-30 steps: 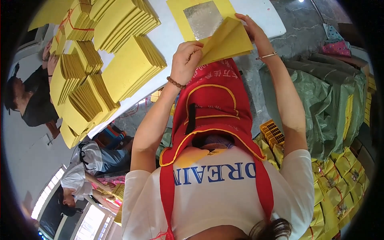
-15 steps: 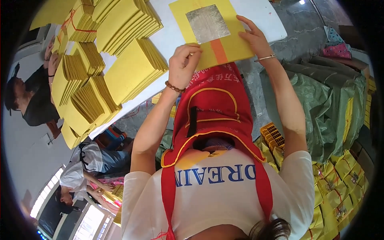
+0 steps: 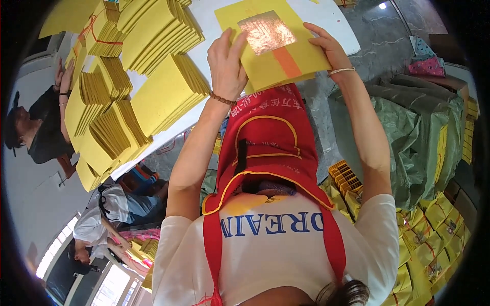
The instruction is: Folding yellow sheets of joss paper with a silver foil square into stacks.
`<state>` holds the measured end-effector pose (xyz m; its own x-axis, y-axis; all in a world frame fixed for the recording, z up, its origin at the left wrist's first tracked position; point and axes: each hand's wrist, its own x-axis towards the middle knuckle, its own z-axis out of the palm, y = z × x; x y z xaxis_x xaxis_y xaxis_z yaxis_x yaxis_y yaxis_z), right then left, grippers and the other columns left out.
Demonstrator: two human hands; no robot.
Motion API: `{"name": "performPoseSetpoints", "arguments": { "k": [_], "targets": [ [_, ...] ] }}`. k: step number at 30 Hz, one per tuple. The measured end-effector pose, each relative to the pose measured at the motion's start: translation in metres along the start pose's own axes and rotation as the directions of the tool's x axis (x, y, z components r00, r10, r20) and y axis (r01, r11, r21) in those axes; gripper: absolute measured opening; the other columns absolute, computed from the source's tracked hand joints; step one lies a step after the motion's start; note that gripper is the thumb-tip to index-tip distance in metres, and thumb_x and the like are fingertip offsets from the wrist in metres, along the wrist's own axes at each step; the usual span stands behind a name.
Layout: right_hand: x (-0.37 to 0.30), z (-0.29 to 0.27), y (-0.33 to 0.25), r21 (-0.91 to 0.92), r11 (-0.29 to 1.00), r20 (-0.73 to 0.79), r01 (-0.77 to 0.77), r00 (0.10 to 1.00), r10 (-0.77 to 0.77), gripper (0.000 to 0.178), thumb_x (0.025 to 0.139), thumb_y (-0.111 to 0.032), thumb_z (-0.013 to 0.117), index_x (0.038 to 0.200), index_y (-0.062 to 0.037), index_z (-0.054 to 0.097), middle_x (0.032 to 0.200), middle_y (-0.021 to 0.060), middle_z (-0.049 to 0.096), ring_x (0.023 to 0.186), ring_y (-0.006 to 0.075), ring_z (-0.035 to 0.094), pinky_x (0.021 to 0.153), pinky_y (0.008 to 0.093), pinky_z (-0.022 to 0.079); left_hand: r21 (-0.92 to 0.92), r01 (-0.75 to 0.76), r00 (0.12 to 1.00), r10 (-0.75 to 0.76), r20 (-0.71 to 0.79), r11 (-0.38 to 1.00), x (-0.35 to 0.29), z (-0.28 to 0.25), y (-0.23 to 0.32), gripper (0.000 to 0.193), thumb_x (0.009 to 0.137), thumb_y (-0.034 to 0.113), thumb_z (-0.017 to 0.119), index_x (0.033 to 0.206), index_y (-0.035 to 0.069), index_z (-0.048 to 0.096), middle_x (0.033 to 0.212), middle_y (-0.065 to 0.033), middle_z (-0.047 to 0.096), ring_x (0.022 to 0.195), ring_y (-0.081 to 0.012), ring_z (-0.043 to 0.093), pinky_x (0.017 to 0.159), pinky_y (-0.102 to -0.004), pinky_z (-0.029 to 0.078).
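Note:
A stack of yellow paper sheets [image 3: 255,66] is in front of me at the table's edge, its near edge slightly fanned. On its top are a shiny foil square [image 3: 267,33] and an orange stripe [image 3: 287,63]. My right hand [image 3: 332,50] grips the sheets by their right edge. At the left edge, my left hand [image 3: 226,65] rests with its fingers stretched out and apart, touching the paper's side. Nothing shows held in it.
Piles of folded yellow paper [image 3: 166,94] cover the left of the white table [image 3: 342,30]. Two people work at left. Green sheeting [image 3: 403,137] covers something at right, above many yellow paper bundles [image 3: 434,234]. A yellow crate [image 3: 345,177] stands near my right elbow.
My left hand has slid up along the paper's left edge, its bent fingers now stretched out. The sheets have tilted a little, and the foil now shines coppery instead of silver.

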<state>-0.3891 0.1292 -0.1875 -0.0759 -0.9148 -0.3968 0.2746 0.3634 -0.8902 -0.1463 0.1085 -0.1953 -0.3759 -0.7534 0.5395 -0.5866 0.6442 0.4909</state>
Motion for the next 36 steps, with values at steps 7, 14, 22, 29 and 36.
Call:
{"name": "performPoseSetpoints", "arguments": {
  "k": [7, 14, 22, 29, 36],
  "targets": [
    [-0.003, -0.03, 0.01, 0.19, 0.977, -0.03, 0.095, 0.995, -0.091, 0.04, 0.085, -0.015, 0.051, 0.125, -0.011, 0.048, 0.108, 0.005, 0.056, 0.095, 0.0121, 0.055, 0.078, 0.0257, 0.045, -0.065, -0.065, 0.996, 0.069, 0.061, 0.996, 0.0, -0.003, 0.004, 0.037, 0.068, -0.003, 0.056, 0.102, 0.011, 0.061, 0.101, -0.0078, 0.059, 0.094, -0.0283, 0.051, 0.084, -0.0367, 0.042],
    [-0.025, -0.022, 0.005, -0.496, 0.527, 0.406, 0.69, 0.721, -0.562, 0.043, 0.077, -0.005, 0.059, 0.119, -0.0131, 0.054, 0.115, 0.0028, 0.053, 0.09, 0.0125, 0.053, 0.074, 0.025, 0.045, -0.165, -0.066, 0.976, 0.098, 0.197, 0.984, -0.014, -0.017, 0.014, 0.029, 0.073, 0.0, 0.055, 0.101, 0.006, 0.061, 0.097, -0.0099, 0.06, 0.088, -0.0288, 0.054, 0.077, -0.0355, 0.046],
    [-0.016, -0.018, 0.011, -0.493, 0.852, 0.252, 0.177, 0.966, -0.055, 0.032, 0.082, -0.019, 0.063, 0.109, -0.0034, 0.058, 0.09, 0.0032, 0.063, 0.08, 0.0079, 0.055, 0.072, 0.023, 0.044, -0.152, 0.392, 0.901, -0.345, 0.261, 0.907, -0.016, -0.011, 0.028, 0.016, 0.08, 0.005, 0.055, 0.095, 0.003, 0.059, 0.08, -0.0142, 0.06, 0.071, -0.0295, 0.055, 0.063, -0.037, 0.045],
    [-0.005, -0.001, 0.009, -0.377, 0.908, 0.151, 0.185, 0.979, -0.136, 0.035, 0.082, -0.019, 0.063, 0.11, -0.0003, 0.057, 0.092, 0.0043, 0.063, 0.083, 0.0084, 0.056, 0.074, 0.0245, 0.045, -0.344, 0.735, 0.677, -0.643, 0.357, 0.584, -0.019, -0.003, 0.022, 0.019, 0.083, 0.011, 0.057, 0.099, 0.001, 0.059, 0.067, -0.0111, 0.054, 0.054, -0.0153, 0.045, 0.052, -0.0297, 0.039],
    [-0.009, -0.007, 0.0, -0.338, 0.938, 0.207, 0.075, 0.978, -0.004, 0.033, 0.082, -0.016, 0.063, 0.11, -0.0018, 0.057, 0.097, 0.004, 0.062, 0.089, 0.009, 0.055, 0.078, 0.0239, 0.044, -0.38, 0.736, 0.676, -0.634, 0.374, 0.56, -0.023, -0.003, 0.023, 0.018, 0.082, 0.009, 0.058, 0.098, 0.0, 0.058, 0.068, -0.0111, 0.054, 0.054, -0.0153, 0.044, 0.052, -0.0286, 0.039]
  ]
}}
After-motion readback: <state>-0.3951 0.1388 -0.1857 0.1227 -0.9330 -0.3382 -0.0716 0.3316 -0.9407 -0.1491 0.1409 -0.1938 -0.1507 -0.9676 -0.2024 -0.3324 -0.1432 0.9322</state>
